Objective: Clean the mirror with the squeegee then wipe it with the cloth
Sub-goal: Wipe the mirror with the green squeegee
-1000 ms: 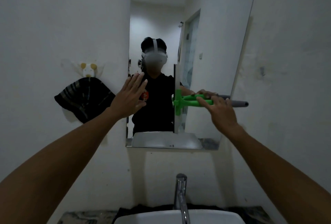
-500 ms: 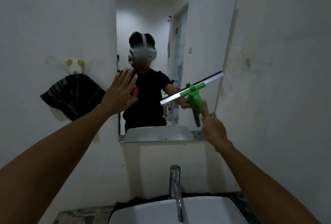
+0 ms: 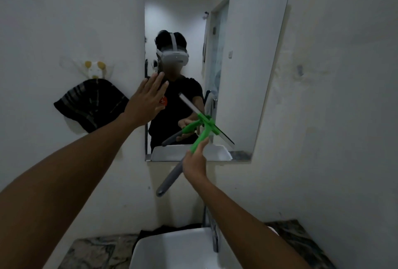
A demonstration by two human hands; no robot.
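A tall frameless mirror (image 3: 254, 53) hangs on the white wall above the sink. My right hand (image 3: 195, 164) grips a squeegee (image 3: 203, 133) with a green head and grey handle. Its blade slants down to the right across the lower part of the glass, and the grey handle end points down-left below the mirror. My left hand (image 3: 148, 101) is flat with fingers spread at the mirror's left edge, holding nothing. A dark striped cloth (image 3: 90, 107) hangs from a hook on the wall left of the mirror.
A white basin (image 3: 172, 249) with a chrome tap (image 3: 212, 232) sits below on a marbled counter (image 3: 90, 253). A small white and yellow hook ornament (image 3: 94, 68) holds the cloth. The mirror reflects a person in a headset and a doorway.
The squeegee has swung round in my right hand: handle from pointing right, to down, to down-left, blade now slanting down-right. My left hand stays at the mirror's left edge.
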